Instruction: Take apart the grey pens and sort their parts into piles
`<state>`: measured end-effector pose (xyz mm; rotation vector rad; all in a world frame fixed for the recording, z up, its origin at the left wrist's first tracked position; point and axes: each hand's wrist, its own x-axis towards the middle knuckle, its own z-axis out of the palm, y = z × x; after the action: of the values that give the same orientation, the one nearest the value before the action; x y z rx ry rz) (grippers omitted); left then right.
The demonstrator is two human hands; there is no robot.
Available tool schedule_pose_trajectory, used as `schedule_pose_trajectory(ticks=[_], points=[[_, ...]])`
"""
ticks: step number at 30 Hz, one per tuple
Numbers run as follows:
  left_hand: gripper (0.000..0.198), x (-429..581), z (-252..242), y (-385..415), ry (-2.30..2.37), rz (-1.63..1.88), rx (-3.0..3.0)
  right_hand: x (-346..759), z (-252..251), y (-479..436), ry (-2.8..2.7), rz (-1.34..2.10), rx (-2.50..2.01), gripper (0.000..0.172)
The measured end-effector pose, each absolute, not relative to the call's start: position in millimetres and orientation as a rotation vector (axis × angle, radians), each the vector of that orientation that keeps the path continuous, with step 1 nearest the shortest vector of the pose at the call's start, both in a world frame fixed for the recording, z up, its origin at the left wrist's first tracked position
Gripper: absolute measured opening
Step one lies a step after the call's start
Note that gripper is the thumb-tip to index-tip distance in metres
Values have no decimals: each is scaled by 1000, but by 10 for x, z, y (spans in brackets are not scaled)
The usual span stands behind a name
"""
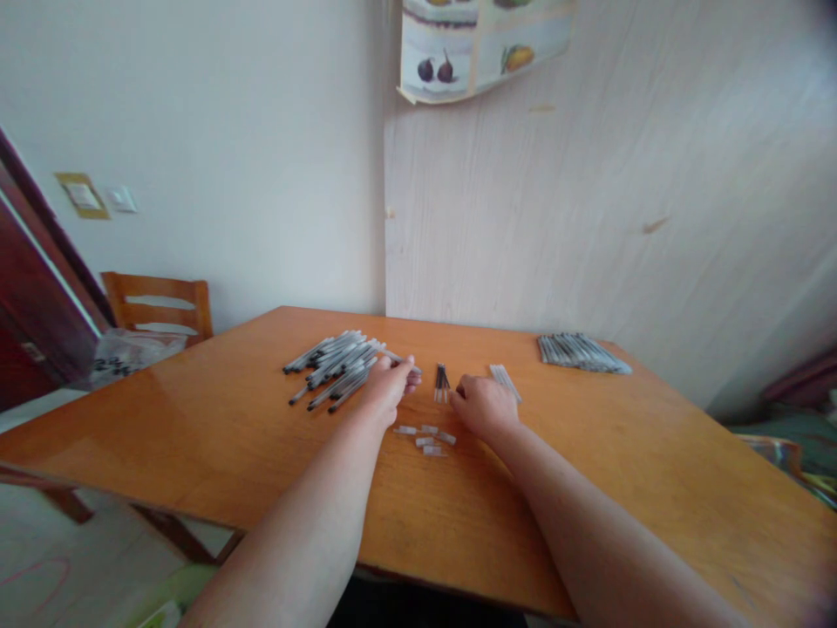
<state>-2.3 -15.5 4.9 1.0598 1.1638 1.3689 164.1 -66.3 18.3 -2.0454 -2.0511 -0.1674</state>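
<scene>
A pile of clear-barrelled pens (340,366) with black ends lies left of centre. Beside its right edge, my left hand (391,384) is closed around a pale pen barrel (411,369), partly hidden by the fingers. My right hand (485,403) rests low over the table with fingers curled; whatever they may hold is hidden. Between the hands lie several dark ink refills (441,384), close to my right fingertips. Past my right hand is a row of clear empty tubes (505,382). Several small clear caps (430,440) are scattered nearer to me.
On the wooden table (621,488), a flat bundle of pens (581,352) lies at the back right. A wooden chair (160,301) with a plastic bag (134,353) stands beyond the left edge. Walls rise behind the table, with a fruit poster (484,52).
</scene>
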Motion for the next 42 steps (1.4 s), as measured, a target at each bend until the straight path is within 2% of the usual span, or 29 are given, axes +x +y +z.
schedule_pose_trajectory(ticks=[7,11,28,42], points=[[18,-20,45,-162,1170,1339,1076,1670,163,-626,-2026,-79,-2042,42],[18,-17,45,-163,1171,1323,1082,1768,141,-573,-1972,-39,-2024,36],[23,7,-6,-156,1177,1268,1153,1678,225,-666,-2167,84,-1916,38],[26,54,53,-259,1090,1221,1209,1738,162,-626,-1984,91,-1759,28]])
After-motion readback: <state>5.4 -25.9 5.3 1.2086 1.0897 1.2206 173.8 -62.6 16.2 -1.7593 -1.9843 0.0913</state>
